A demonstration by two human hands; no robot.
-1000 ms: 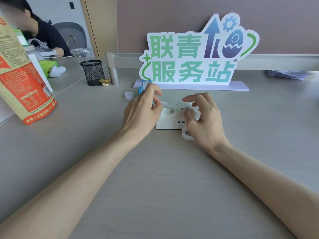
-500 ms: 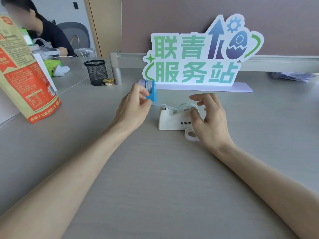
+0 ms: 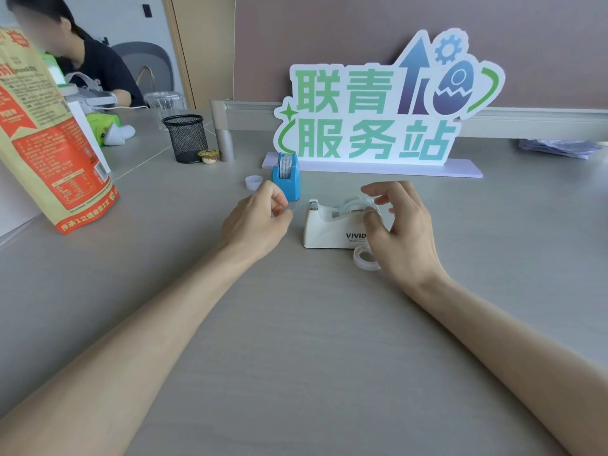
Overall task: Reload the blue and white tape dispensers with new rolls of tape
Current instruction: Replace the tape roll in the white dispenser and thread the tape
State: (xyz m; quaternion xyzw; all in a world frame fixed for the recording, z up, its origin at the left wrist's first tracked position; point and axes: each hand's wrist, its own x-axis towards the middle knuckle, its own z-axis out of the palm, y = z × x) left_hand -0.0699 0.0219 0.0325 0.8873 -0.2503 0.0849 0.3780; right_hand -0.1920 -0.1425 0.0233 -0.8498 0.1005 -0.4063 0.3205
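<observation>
On the grey desk (image 3: 296,324), a loose tape roll (image 3: 363,258) is lying beside the right hand (image 3: 401,232), whose spread fingers are touching the roll seated in the white dispenser (image 3: 329,228), while the left hand (image 3: 256,222) is curling loosely, empty, before the blue dispenser (image 3: 287,179).
</observation>
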